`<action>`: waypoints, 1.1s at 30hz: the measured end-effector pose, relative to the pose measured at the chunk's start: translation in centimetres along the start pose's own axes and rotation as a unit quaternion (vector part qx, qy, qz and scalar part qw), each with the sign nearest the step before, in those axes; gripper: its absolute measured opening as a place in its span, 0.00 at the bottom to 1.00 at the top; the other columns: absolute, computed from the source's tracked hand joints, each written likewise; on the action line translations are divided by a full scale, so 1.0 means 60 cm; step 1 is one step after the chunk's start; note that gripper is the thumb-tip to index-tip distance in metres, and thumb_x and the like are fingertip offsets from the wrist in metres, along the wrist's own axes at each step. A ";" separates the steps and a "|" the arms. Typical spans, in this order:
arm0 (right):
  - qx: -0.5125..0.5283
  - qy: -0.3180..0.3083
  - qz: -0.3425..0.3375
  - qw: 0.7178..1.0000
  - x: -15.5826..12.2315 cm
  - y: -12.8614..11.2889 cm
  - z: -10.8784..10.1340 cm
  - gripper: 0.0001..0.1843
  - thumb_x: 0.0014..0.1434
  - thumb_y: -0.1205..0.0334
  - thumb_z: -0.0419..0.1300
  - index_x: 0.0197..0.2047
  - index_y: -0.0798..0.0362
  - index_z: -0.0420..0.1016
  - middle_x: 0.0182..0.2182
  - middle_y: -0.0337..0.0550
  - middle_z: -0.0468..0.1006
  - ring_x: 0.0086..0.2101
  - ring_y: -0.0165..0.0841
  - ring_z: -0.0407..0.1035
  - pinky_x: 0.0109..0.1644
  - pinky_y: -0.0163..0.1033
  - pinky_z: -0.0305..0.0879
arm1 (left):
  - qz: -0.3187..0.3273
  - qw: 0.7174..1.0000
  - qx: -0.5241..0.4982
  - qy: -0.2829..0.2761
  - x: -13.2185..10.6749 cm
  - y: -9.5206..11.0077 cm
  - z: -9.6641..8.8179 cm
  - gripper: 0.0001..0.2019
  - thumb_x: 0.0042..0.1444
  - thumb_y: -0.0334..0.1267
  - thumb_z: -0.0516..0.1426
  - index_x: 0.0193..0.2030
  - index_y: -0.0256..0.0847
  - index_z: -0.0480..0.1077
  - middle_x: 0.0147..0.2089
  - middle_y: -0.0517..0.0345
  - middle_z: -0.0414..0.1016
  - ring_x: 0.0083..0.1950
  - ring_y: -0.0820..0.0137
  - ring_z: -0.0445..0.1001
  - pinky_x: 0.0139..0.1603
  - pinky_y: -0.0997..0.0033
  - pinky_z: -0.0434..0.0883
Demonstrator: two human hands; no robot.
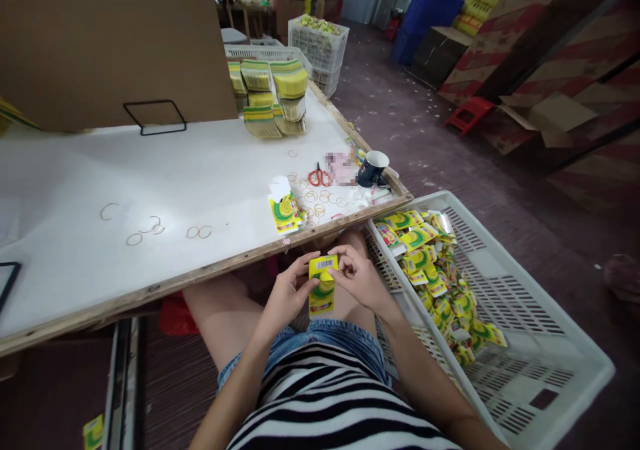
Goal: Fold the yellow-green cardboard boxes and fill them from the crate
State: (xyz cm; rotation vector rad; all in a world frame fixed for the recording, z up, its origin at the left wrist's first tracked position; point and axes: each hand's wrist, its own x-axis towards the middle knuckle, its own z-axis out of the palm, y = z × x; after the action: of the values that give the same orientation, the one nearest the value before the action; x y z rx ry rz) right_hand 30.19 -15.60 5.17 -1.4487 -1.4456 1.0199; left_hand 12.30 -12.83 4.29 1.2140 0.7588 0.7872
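Note:
Over my lap I hold a small yellow-and-green card box (321, 293) with a barcode near its top. My left hand (291, 291) grips its left edge, thumb on the front face. At the upper right side, my right hand (356, 278) pinches the box near the barcode, its thumb against the front. Just beyond, at the table edge, lies a small pile of similar yellow boxes (285, 211) with a white flap sticking up. To my right stands a white plastic crate (535, 357) partly filled with yellow boxes (445, 297).
On the white table (150, 177) are rubber bands (320, 211), red-handled scissors (319, 177), a dark mug (373, 169) and stacked flat yellow cartons (275, 97). A big cardboard sheet (115, 43) stands at the left. A red stool (469, 115) is on the floor.

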 end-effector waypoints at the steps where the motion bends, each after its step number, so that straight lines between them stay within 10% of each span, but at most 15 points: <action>1: -0.002 -0.003 -0.001 1.000 -0.001 0.000 0.001 0.18 0.53 0.60 0.61 0.48 0.51 0.66 0.21 0.28 0.61 0.21 0.26 0.56 0.25 0.32 0.52 | 0.001 1.000 -0.002 0.002 0.000 0.002 0.000 0.25 0.55 0.38 0.60 0.61 0.41 0.65 0.51 0.47 0.76 0.49 0.61 0.76 0.48 0.65 0.73; 19: -0.005 0.043 -0.001 0.999 -0.002 0.007 0.032 0.16 0.55 0.63 0.59 0.47 0.52 0.65 0.17 0.26 0.58 0.19 0.26 0.55 0.24 0.32 0.50 | -0.003 0.999 0.004 0.036 0.002 0.006 -0.004 0.24 0.53 0.35 0.61 0.58 0.39 0.67 0.48 0.48 0.78 0.51 0.59 0.76 0.49 0.64 0.72; 26: 0.093 0.097 -0.041 0.990 -0.010 0.010 0.027 0.15 0.59 0.56 0.59 0.48 0.50 0.74 0.39 0.44 0.76 0.34 0.32 0.70 0.34 0.35 0.66 | 0.005 0.999 -0.034 0.039 0.019 0.003 0.011 0.23 0.51 0.37 0.63 0.54 0.40 0.66 0.44 0.50 0.78 0.43 0.62 0.78 0.43 0.63 0.75; 30: 0.243 0.336 -0.058 0.908 -0.018 0.016 0.001 0.12 0.59 0.55 0.61 0.45 0.46 0.69 0.32 0.36 0.74 0.25 0.26 0.66 0.27 0.32 0.64 | 0.112 0.990 0.023 0.078 -0.009 0.065 0.019 0.19 0.52 0.35 0.62 0.52 0.46 0.70 0.51 0.52 0.75 0.55 0.61 0.73 0.58 0.55 0.69; 33: 0.305 0.480 -0.094 0.817 -0.014 0.025 -0.020 0.11 0.61 0.49 0.56 0.44 0.43 0.66 0.32 0.34 0.73 0.22 0.26 0.64 0.25 0.32 0.61 | 0.202 0.975 0.023 -0.088 -0.075 0.143 0.013 0.14 0.54 0.36 0.61 0.47 0.54 0.74 0.46 0.57 0.78 0.49 0.61 0.76 0.51 0.58 0.74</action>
State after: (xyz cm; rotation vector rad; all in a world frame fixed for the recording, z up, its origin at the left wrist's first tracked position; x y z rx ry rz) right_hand 31.83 -16.41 4.16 -1.0296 -0.4285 0.4063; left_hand 9.60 -15.60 13.18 1.4828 0.3895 0.9812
